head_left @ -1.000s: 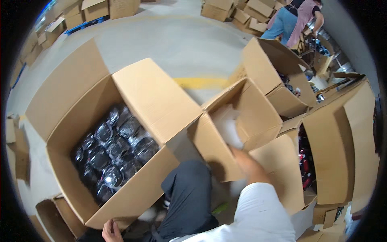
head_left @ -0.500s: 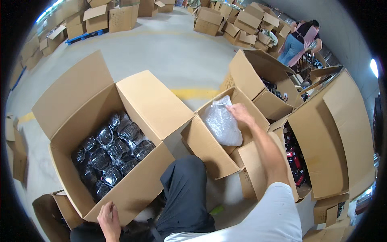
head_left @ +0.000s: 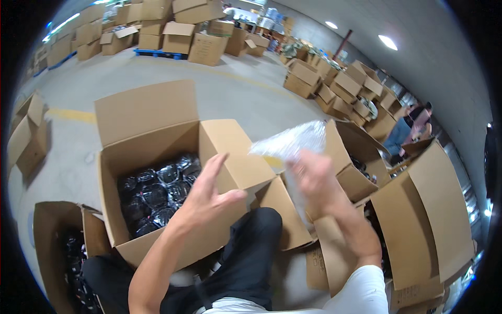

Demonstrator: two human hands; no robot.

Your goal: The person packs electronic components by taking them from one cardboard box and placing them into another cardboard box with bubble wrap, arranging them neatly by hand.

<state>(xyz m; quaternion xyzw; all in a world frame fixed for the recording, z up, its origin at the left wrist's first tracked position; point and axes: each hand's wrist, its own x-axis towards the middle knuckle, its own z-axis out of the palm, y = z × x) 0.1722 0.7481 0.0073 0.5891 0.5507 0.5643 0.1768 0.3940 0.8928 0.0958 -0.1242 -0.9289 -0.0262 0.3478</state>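
Note:
A clear bubble-wrap bag [head_left: 295,138] hangs raised above the small carton [head_left: 280,206]. My right hand [head_left: 316,180] is closed on the bag, a little blurred by motion. My left hand [head_left: 209,193] is lifted over the near right side of the large carton [head_left: 222,141], with thumb and fingers apart and nothing in it. Several dark items in clear plastic [head_left: 154,193] lie packed inside that large carton. The bottom of the small carton is mostly hidden behind my right hand and arm.
At my lower left stands a carton [head_left: 47,230] of dark items. On the right are tall open cartons [head_left: 413,220] and another open carton [head_left: 340,152]. Farther off, a person [head_left: 410,131] bends over. Stacked cartons [head_left: 206,49] and a blue pallet [head_left: 159,54] line the back.
My right hand has lifted the bubble-wrap bag up out of the small carton. My left hand has risen from the large carton's near edge and opened. The view has turned and tilted up.

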